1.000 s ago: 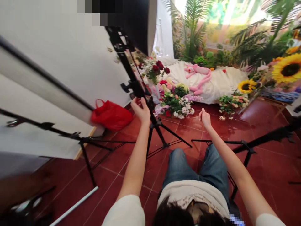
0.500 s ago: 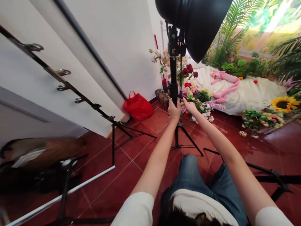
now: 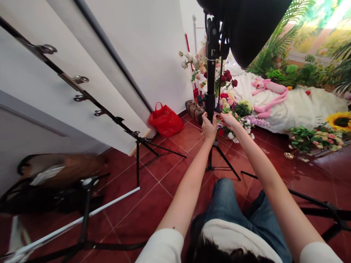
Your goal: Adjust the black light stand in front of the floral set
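Observation:
A black light stand [image 3: 210, 78] rises in front of me, with a large black lamp head [image 3: 255, 29] on top. My left hand [image 3: 209, 126] is wrapped round its column, just below a collar with a knob [image 3: 201, 99]. Close beside it, my right hand [image 3: 229, 120] is closed in a pinch at the column's right side. A black cable [image 3: 221, 78] hangs from the lamp to a dark piece [image 3: 218, 109] right above these fingers. What the right fingers grip is too small to make out. The stand's legs [image 3: 226, 160] are spread on the floor.
A red bag [image 3: 166, 121] sits by the wall. White panels on a stand with clips [image 3: 79, 98] lean at left. Flowers [image 3: 229, 102] and a pink plush toy [image 3: 270, 91] on white cloth lie behind the lamp. More stand legs [image 3: 315, 201] and a white pole [image 3: 109, 202] cross the floor.
My right hand has moved in against the column beside my left hand, its fingers now pinched. The whole view has shifted slightly, with things appearing farther right.

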A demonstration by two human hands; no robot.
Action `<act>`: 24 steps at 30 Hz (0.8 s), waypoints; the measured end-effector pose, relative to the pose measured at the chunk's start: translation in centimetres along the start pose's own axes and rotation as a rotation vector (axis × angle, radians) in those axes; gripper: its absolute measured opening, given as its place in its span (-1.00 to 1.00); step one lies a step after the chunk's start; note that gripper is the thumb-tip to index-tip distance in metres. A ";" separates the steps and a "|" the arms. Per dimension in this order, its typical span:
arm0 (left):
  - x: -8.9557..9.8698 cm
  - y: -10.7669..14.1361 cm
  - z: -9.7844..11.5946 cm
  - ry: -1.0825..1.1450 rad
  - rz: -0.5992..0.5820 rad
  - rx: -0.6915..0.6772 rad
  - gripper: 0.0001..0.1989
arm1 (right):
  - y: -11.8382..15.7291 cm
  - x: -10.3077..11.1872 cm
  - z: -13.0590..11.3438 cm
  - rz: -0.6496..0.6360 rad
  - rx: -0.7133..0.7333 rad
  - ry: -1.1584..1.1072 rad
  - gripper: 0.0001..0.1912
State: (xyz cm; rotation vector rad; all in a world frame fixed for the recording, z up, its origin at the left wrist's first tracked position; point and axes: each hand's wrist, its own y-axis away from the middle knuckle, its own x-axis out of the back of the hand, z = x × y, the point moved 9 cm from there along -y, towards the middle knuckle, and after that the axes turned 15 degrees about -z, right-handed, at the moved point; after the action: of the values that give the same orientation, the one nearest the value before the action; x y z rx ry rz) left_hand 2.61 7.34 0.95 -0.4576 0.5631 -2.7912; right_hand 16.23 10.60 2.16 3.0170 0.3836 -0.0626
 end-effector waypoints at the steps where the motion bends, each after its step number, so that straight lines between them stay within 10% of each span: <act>1: 0.0 0.0 0.0 0.006 0.001 0.002 -0.48 | 0.2 0.0 0.2 -0.013 -0.006 -0.032 -0.76; 10: 0.3 0.3 0.4 -0.005 0.042 -0.007 -0.45 | 0.3 -0.9 2.2 -0.099 -0.001 -0.362 -0.91; 20: 0.2 -0.1 0.1 -0.088 0.099 -0.075 -0.41 | -0.2 -1.2 6.2 -0.127 0.037 0.160 -0.89; 24: 0.1 -0.1 -0.1 -0.085 0.105 -0.064 -0.45 | 0.3 0.1 5.3 0.085 0.145 0.153 -0.92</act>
State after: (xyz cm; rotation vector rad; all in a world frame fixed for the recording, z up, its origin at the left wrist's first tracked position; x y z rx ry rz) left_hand 2.45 7.43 0.89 -0.5417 0.6401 -2.6467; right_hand 16.25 9.81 -3.09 3.1882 0.2744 0.1546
